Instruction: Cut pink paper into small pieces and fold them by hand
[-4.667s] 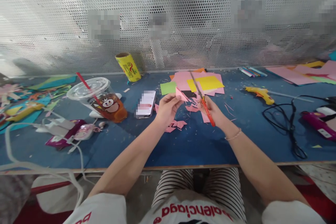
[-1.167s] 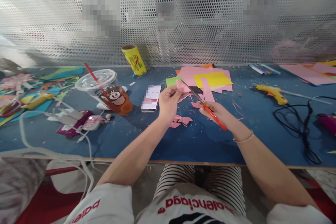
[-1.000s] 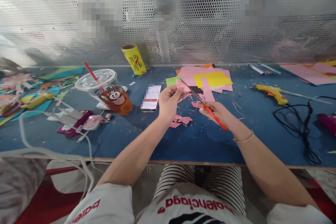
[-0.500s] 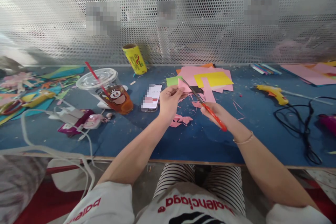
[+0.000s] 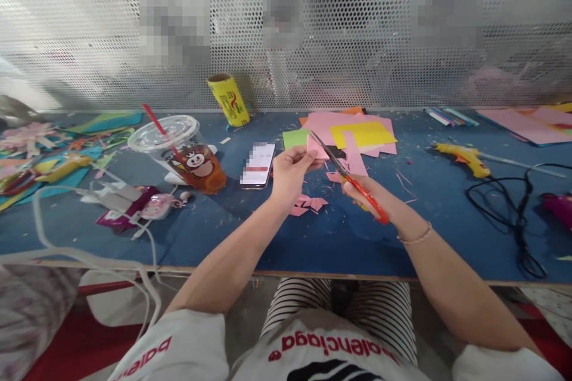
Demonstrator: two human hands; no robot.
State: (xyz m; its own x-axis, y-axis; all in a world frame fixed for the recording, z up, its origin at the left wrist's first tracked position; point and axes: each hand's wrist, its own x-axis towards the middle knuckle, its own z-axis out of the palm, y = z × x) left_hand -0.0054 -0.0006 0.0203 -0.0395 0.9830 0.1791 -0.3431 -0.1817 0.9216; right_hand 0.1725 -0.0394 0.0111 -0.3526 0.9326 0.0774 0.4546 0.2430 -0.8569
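Observation:
Between the thumb and fingers of my left hand (image 5: 292,171) is a small piece of pink paper (image 5: 314,145). My right hand (image 5: 369,190) grips the red handles of a pair of scissors (image 5: 367,197), with its blades pointing up and left across the paper's right side. Pink scraps (image 5: 308,205) lie on the table below my hands. Just behind them is a stack of pink sheets (image 5: 319,121), with a yellow sheet (image 5: 379,134) and a pink strip (image 5: 355,155) on it. A green sheet (image 5: 295,139) sticks out at the left.
A phone (image 5: 257,165) and a drink cup with a red straw (image 5: 196,161) stand left of my hands, near a power strip (image 5: 120,214). Behind them leans a yellow tube (image 5: 229,101). Right are a yellow glue gun (image 5: 465,158) and black cable (image 5: 518,220). A perforated metal screen (image 5: 339,71) borders the back.
The scissors have turned slightly, and their blades and handles now show wider apart. The pink paper in my left hand has shifted a little to the right.

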